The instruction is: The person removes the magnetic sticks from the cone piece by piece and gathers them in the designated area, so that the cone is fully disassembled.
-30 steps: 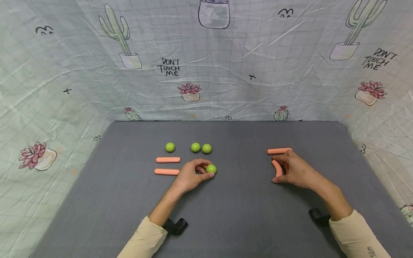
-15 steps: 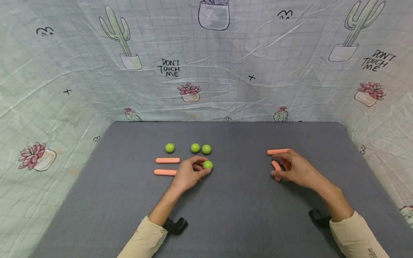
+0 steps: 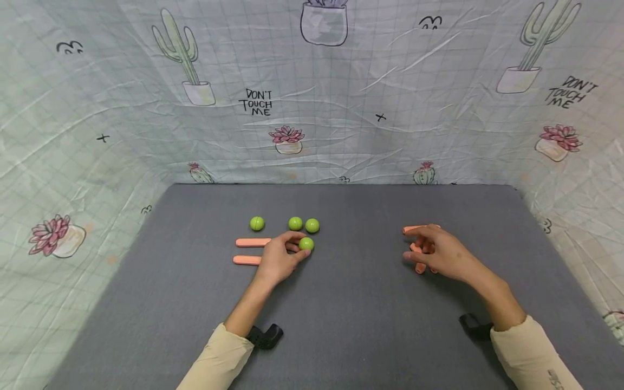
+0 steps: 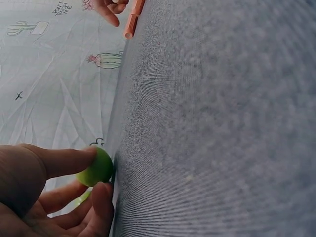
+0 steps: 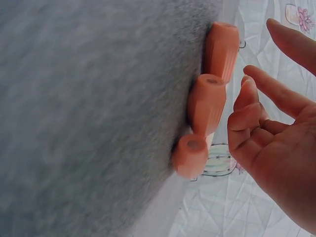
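Observation:
My left hand (image 3: 277, 261) pinches a small green ball (image 3: 306, 245) between thumb and fingers, low over the table; the left wrist view shows the ball (image 4: 101, 170) close to the surface. My right hand (image 3: 446, 254) hovers above several orange rods with holes in their ends, thumb and fingers apart, holding nothing. A straight orange rod (image 3: 411, 230) lies behind its fingertips and a curved orange rod (image 3: 420, 267) under them. In the right wrist view three rod ends show, the nearest orange rod (image 5: 191, 155) apart from the hand. Part of these rods is hidden by the hand.
Two straight orange rods, a rear one (image 3: 252, 242) and a front one (image 3: 247, 260), lie left of my left hand. Behind are a green ball (image 3: 257, 223), a second green ball (image 3: 294, 223) and a third green ball (image 3: 312, 226). Printed cloth (image 3: 341, 146) walls the grey table (image 3: 361, 314).
My left hand has carried the green ball left and slightly away from me, towards the back balls. My right hand has let go of the curved orange rod and lies slightly further left.

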{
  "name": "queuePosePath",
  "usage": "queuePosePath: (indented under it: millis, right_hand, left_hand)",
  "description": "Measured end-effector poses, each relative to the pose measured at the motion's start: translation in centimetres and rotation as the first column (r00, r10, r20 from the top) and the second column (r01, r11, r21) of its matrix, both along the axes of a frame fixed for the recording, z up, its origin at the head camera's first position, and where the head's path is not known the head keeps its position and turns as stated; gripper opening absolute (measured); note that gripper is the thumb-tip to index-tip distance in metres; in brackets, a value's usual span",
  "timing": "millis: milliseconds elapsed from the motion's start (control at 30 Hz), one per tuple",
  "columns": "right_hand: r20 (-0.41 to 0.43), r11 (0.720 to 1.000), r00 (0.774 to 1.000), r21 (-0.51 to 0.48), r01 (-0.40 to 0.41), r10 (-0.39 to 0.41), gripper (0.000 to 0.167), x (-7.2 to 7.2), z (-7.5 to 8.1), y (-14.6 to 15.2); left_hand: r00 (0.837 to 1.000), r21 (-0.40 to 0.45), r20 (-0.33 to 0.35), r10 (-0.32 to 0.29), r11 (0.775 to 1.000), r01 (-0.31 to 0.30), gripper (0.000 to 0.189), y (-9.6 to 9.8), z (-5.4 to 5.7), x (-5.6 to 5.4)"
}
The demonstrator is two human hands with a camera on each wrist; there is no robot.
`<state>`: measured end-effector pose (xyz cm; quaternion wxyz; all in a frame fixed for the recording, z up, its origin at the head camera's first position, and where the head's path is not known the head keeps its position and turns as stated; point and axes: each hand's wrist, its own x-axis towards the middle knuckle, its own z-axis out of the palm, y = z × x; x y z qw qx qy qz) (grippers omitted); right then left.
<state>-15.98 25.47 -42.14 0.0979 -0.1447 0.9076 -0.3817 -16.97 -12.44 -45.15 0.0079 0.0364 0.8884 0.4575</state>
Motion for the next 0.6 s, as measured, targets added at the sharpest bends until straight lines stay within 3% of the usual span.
queuePosePath:
  millis: [233,433,600]
  right_hand:
    - [-0.004,0.999,1.000,0.047,0.021,-0.021,0.055,-0.3,0.5,-0.5]
    - [-0.084,0.996,0.996,0.083,0.040,-0.033,0.057,-0.8,0.8,-1.2]
    - [-0.122,0.996,0.990,0.052,0.073,-0.066,0.058,-1.2,0.9,-1.8]
  left_hand:
    - [1.000,-0.026,-0.018,0.020,0.999,-0.020,0.035,0.3,0.2,0.0]
    - [0.999,-0.031,-0.027,0.031,0.999,-0.032,0.038,0.3,0.3,0.0]
    - [0.999,-0.069,-0.037,0.021,0.997,-0.024,0.044,0.2,0.8,0.3]
